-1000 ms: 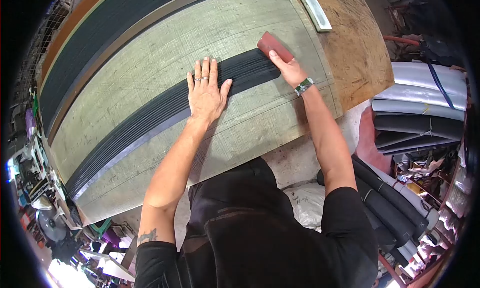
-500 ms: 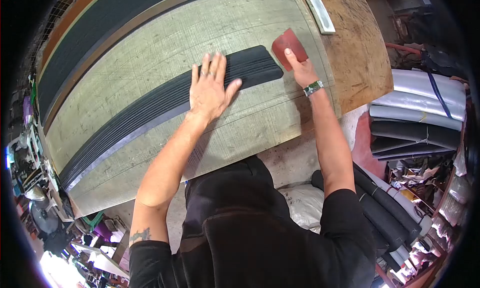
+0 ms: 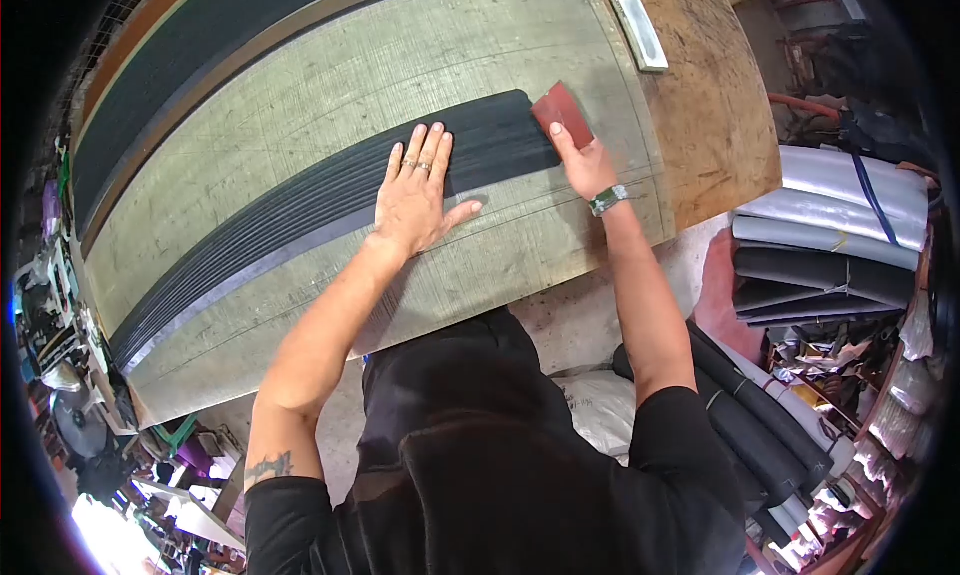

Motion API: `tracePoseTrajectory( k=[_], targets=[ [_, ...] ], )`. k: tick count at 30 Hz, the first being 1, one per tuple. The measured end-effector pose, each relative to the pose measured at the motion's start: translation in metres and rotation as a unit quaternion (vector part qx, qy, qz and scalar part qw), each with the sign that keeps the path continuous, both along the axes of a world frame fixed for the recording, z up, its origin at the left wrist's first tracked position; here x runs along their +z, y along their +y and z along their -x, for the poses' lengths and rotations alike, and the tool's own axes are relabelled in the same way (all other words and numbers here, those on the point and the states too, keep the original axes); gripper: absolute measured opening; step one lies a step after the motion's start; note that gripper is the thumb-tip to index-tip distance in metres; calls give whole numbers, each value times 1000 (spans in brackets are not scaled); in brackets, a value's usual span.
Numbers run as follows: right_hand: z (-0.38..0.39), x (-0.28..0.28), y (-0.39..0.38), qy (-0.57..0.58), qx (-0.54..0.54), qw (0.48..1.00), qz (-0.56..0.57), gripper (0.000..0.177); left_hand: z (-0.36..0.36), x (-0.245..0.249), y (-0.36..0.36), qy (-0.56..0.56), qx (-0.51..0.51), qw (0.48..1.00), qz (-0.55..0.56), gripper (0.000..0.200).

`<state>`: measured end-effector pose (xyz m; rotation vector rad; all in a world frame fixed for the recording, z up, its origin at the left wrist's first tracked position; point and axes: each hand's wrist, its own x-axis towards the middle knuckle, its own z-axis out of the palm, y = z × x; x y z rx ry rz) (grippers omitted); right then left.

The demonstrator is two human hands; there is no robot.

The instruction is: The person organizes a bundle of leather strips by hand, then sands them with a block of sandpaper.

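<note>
Both of my hands are on the work. My left hand (image 3: 415, 200) lies flat with fingers spread, pressing down on the black ribbed strip (image 3: 300, 215), which runs slantwise across the scored grey sheet (image 3: 300, 95) from its rounded end at my right toward the far left corner. My right hand (image 3: 585, 165) pinches a red abrasive pad (image 3: 562, 113) between thumb and fingers and sets it against that rounded end. I judge the step in hand to be rubbing down the strip's end while the other palm pins it. The next stroke calls for firm weight from my left palm so the strip does not slide, and for the pad to follow the curve of the edge. The pad is perhaps folded sandpaper, though I cannot tell. It hides the very tip of the strip, my left palm covers a stretch of the ribs, and the strip's far end blurs at the lens edge. A white block (image 3: 638, 30) on the wooden bench (image 3: 710, 105) lies well apart, too small to identify.
</note>
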<state>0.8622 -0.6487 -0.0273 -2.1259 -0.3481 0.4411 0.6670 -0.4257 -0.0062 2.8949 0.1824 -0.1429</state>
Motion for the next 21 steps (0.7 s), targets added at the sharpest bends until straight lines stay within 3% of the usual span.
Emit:
tracePoseTrajectory(
  k=[2, 5, 8, 10, 12, 13, 14, 17, 19, 20, 21],
  targets=[
    [-18, -20, -10, 25, 14, 1000, -2, 72, -9, 12, 6, -34, 43, 998, 21, 96],
    [-14, 11, -7, 55, -85, 992, -72, 54, 4, -3, 7, -40, 32, 998, -24, 95],
    [-19, -13, -10, -11, -133, 987, -89, 56, 4, -10, 8, -58, 49, 997, -28, 93],
    [-12, -6, -3, 18, -112, 992, -52, 64, 1, 3, 4, -69, 91, 993, -7, 92],
    [-7, 6, 7, 43, -93, 995, -16, 72, 10, -12, -1, -15, 67, 997, -27, 93],
    [-9, -1, 15, 75, -62, 992, 78, 67, 10, -12, -2, -10, 67, 997, -23, 94],
    [3, -11, 19, 44, 31, 999, 3, 63, 7, -13, 1, -7, 64, 998, -21, 96],
    [6, 10, 21, -22, 23, 998, -48, 58, 6, -11, 3, -2, 64, 998, -30, 99],
    [9, 24, 29, 7, -13, 1000, 2, 62, 7, -10, 4, -20, 73, 997, -26, 94],
    [11, 33, 31, 20, 26, 991, 128, 66, 4, -9, 5, -26, 93, 995, -14, 93],
    [3, 7, 22, 26, 23, 998, 48, 67, -1, -7, 5, -32, 108, 994, 0, 92]
  ],
)
